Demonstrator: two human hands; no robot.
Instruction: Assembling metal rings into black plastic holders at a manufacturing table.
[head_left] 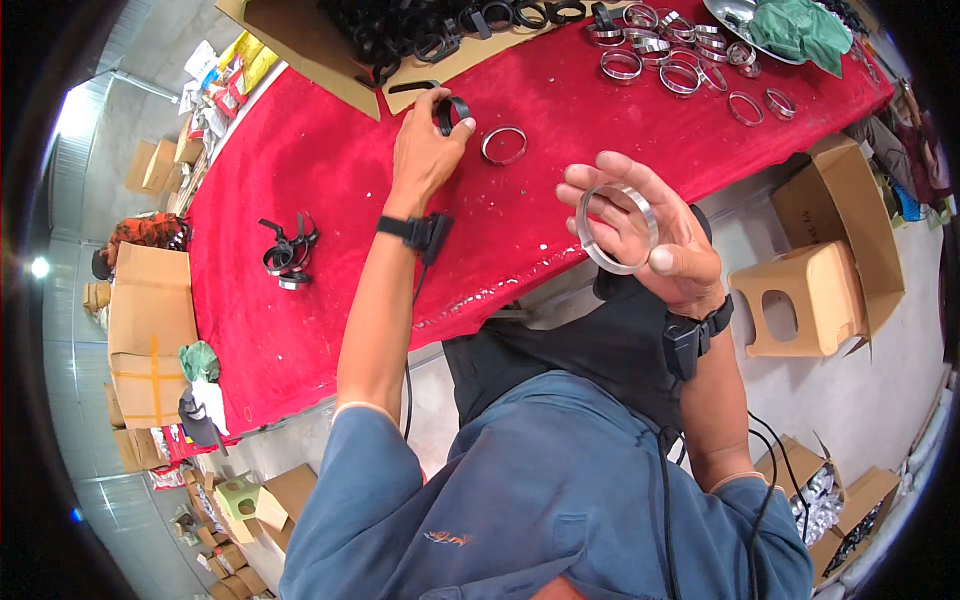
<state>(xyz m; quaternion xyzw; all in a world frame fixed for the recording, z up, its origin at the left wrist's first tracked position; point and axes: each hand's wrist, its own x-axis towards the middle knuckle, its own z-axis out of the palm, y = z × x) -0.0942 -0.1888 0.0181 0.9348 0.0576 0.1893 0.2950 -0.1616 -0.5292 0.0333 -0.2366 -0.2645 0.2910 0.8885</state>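
Observation:
My left hand (425, 150) reaches over the red cloth near the open carton and grips a black ring-shaped clamp (443, 118) between thumb and fingers. My right hand (665, 235) is turned palm up above the table's near edge. A shiny metal ring (648, 218) stands tilted in it, with the thumb against its lower rim and the fingers behind it. Another thin metal ring (522, 150) lies on the cloth just right of my left hand. Farther left rests a small cluster of black clamps with straps (288, 250), partly overlapping.
A cardboard box (300, 50) full of black clamps stands on the red-covered table (330, 150) at the far side. Several metal rings (681, 75) lie at the far right beside a metal bowl (735, 14) with a green bag (795, 35). Cartons (150, 330) stand left.

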